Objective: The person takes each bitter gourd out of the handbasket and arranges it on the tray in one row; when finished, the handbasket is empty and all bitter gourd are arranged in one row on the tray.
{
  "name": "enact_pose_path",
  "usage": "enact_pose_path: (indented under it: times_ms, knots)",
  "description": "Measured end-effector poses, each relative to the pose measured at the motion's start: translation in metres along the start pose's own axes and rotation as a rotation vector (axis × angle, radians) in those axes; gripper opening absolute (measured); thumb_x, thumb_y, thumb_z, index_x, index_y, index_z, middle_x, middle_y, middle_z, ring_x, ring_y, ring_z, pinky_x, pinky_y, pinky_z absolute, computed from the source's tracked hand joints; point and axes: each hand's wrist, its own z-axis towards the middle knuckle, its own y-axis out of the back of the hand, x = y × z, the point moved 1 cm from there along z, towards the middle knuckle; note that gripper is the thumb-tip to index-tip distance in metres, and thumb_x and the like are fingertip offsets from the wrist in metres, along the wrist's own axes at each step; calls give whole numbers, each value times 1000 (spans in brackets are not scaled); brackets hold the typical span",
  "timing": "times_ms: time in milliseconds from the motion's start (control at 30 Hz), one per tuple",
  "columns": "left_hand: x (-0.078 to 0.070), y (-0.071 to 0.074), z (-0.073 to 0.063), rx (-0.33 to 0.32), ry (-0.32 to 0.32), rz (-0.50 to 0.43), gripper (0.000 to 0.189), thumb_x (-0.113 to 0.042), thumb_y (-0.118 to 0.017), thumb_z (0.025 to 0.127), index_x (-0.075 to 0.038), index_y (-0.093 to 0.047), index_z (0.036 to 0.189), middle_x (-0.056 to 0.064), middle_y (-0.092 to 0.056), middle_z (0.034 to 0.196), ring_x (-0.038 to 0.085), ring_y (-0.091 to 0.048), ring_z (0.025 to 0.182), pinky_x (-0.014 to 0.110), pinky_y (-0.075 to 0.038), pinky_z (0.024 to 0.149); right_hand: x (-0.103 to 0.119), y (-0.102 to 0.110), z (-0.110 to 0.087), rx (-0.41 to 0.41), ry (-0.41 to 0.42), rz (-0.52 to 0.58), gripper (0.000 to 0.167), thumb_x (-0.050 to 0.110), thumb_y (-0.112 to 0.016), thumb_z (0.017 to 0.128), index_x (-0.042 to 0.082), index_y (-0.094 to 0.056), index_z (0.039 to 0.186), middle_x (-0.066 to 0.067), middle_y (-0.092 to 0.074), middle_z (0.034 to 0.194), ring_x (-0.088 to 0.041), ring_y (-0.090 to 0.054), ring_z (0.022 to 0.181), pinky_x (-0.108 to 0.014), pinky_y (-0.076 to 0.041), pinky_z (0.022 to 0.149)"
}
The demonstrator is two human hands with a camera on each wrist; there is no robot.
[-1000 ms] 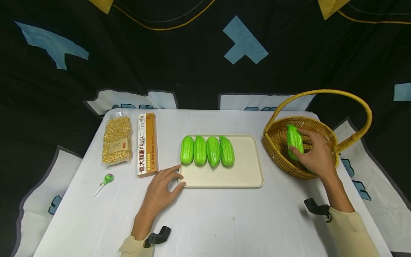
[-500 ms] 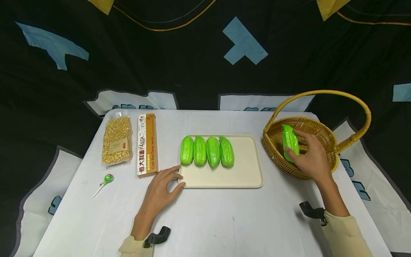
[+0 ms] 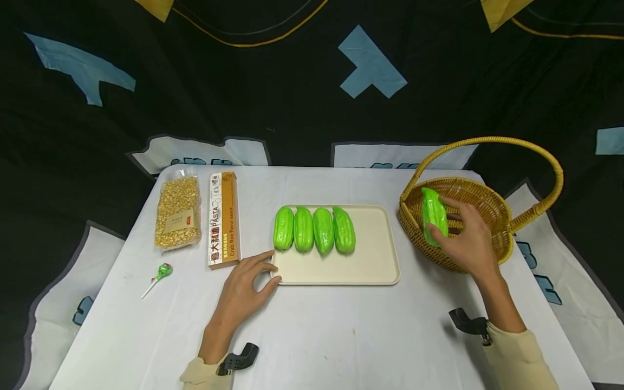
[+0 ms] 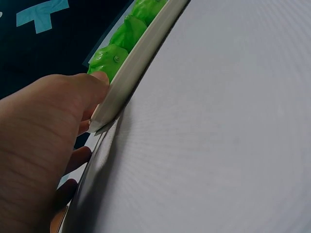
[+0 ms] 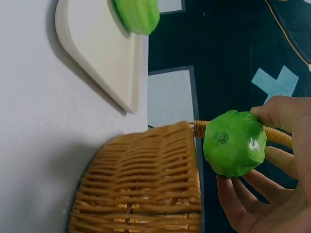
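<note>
My right hand [image 3: 470,235] holds a glossy, ridged green bitter melon [image 3: 434,215] between thumb and fingers, above the left part of the wicker basket [image 3: 492,216]. The right wrist view shows the end of this bitter melon [image 5: 233,143] beside the basket's rim [image 5: 146,174], fingers around its side. My left hand [image 3: 246,284] rests at the left end of the cream tray [image 3: 365,265], its fingers loosely spread and touching the edge. Several similar bitter melons [image 3: 324,230] lie side by side on the tray's left half. In the left wrist view the thumb [image 4: 99,80] is at the tray's rim.
A pasta box [image 3: 224,219] and a bag of corn kernels [image 3: 178,211] lie left of the tray on the white table [image 3: 336,336]. Nearer the front left lies a lollipop [image 3: 161,276]. The basket's tall handle [image 3: 502,139] arches above it. A dark cloth [image 3: 292,97] hangs behind.
My right hand has moved left within the basket's opening, carrying the bitter melon toward its left rim. The left hand and tray have stayed in place.
</note>
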Motion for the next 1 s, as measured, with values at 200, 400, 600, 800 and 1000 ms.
enact_pose_path:
  times_ms: [200,400,600,800,1000]
  knots:
    - [0,0,1,1,1,-2,21,-21,-90,89,-16,-79,106,4,-69,145,32,-65,130,52,-52,110,7,-7,-1,-7,43,33,69,14,-86,90,3,-57,152,-28,-59,141,-50,-66,119,-60,-59,87]
    - [0,0,1,-1,-1,-4,21,-21,-90,88,-16,-78,106,4,-69,145,32,-65,129,52,-52,109,10,-16,-3,-3,73,66,68,13,-87,89,4,-59,150,-25,-60,143,-47,-66,119,-22,-52,87]
    - [-1,0,1,-1,-2,-7,22,-21,-91,88,-16,-79,106,5,-69,145,32,-65,130,53,-52,109,15,-28,-7,14,81,116,67,9,-86,89,2,-59,150,-26,-60,139,-46,-68,116,-21,-60,86]
    - [-1,1,0,0,4,-9,23,-22,-92,87,-16,-79,106,4,-69,145,33,-65,131,53,-52,110,21,-40,-11,45,102,154,66,5,-85,89,1,-59,149,-26,-60,134,-44,-69,115,-61,-64,85]
    - [-1,1,-1,-3,-6,-9,22,-20,-91,88,-15,-78,105,5,-69,144,32,-65,129,52,-52,110,21,-53,-11,63,119,182,66,5,-86,88,2,-59,149,-25,-61,134,-43,-70,115,-58,-65,84]
